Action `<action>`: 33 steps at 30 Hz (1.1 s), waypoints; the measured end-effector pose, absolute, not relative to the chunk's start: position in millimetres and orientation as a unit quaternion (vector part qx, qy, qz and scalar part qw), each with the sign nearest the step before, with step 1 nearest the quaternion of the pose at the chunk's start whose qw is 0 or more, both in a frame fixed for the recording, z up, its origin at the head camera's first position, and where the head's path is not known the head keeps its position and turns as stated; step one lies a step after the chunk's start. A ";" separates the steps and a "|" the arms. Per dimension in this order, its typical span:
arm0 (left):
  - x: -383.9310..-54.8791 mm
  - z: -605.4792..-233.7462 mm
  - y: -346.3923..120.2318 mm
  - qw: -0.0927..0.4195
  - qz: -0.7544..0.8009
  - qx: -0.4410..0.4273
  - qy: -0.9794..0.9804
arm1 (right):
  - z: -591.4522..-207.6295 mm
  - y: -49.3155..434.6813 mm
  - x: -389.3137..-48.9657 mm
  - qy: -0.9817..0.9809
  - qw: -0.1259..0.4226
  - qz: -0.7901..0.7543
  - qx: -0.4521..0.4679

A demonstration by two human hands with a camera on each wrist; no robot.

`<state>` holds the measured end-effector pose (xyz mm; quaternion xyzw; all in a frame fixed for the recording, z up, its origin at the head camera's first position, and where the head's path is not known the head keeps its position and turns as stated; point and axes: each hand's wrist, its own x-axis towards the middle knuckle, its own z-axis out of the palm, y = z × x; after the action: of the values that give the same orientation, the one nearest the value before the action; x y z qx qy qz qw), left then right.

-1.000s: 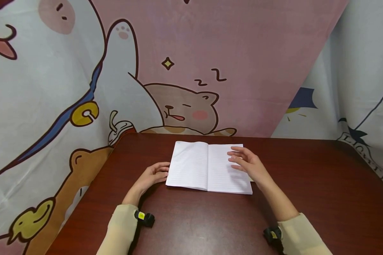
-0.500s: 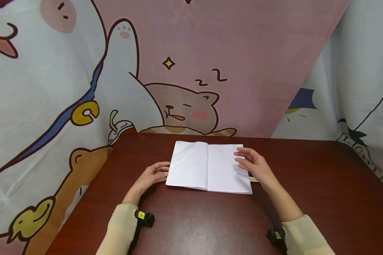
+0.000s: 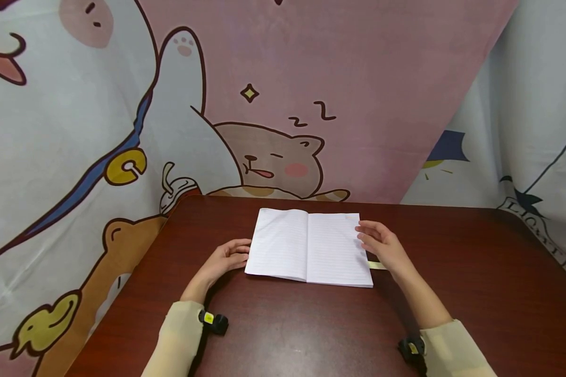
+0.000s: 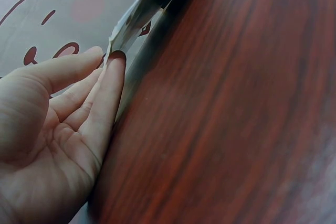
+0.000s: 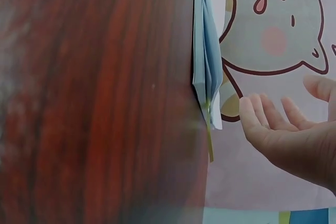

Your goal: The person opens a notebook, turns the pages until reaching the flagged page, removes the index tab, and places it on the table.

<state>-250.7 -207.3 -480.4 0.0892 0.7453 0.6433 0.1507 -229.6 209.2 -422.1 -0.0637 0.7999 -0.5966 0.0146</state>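
Note:
An open notebook [image 3: 283,243] with lined white pages lies on the dark wooden table, its spine running away from me. My left hand [image 3: 225,260] is at its left edge. In the left wrist view, that hand [image 4: 63,114] pinches the raised edge of the notebook [image 4: 131,22], thumb on one side and a finger on the other. Beside the right page, my right hand [image 3: 385,248] hovers with loosely bent fingers, holding nothing. The right wrist view shows this hand [image 5: 291,124] apart from the page edges [image 5: 207,51]. A pale yellow strip [image 3: 376,265] sticks out from the notebook's right side.
The reddish-brown table [image 3: 292,335] extends around the notebook on every side. Behind and beside it hangs a cloth [image 3: 358,104] printed with cartoon animals. Black wrist cameras [image 3: 215,323] sit by both cream sleeves [image 3: 455,348].
My right hand has moved right, off the right page to beside its edge, uncovering more of the yellow strip. The left hand and the notebook have stayed put.

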 end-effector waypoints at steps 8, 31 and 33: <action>-250.1 -480.1 -207.9 0.150 0.642 0.088 0.747 | -424.3 211.5 -232.2 0.818 0.035 -0.573 -0.038; -249.9 -480.1 -208.0 0.149 0.641 0.092 0.747 | -427.9 213.4 -233.3 0.824 0.125 -0.552 -0.010; -250.0 -480.1 -208.3 0.149 0.640 0.092 0.748 | -427.7 213.0 -232.7 0.824 0.121 -0.554 -0.010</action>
<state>-250.0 -208.3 -480.1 0.0920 0.7479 0.6402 0.1490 -232.7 213.0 -427.7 -0.0103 0.8238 -0.5536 0.1215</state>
